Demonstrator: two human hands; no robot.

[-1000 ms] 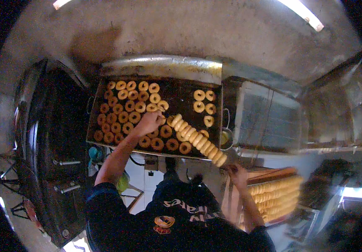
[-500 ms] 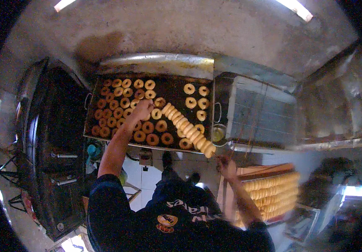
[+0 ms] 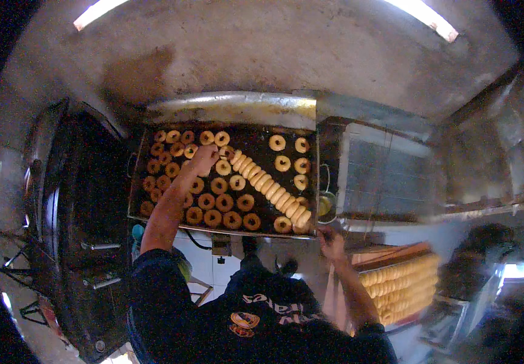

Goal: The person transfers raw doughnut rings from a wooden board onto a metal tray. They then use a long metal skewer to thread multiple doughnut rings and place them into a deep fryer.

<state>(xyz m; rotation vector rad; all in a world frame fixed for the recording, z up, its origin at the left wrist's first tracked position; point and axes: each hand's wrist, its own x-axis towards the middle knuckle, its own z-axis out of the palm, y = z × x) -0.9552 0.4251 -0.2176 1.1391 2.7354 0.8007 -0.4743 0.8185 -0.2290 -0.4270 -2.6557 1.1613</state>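
fryer [image 3: 225, 115] left half: packed with doughnuts [image 3: 213, 200] | diagonal doughnut row [image 3: 271, 191]: bars middle | right: sparser

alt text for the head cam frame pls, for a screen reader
A person leans over a fryer tray of ring doughnuts, the left hand reaching in among them and the right hand at the near end of a stick threaded with pale doughnuts. A rack of more pale doughnuts sits lower right.

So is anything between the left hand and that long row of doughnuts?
Nothing visible is. The left hand reaches over the frying tray right at the upper end of the pale doughnut row. The right hand is at its lower end.
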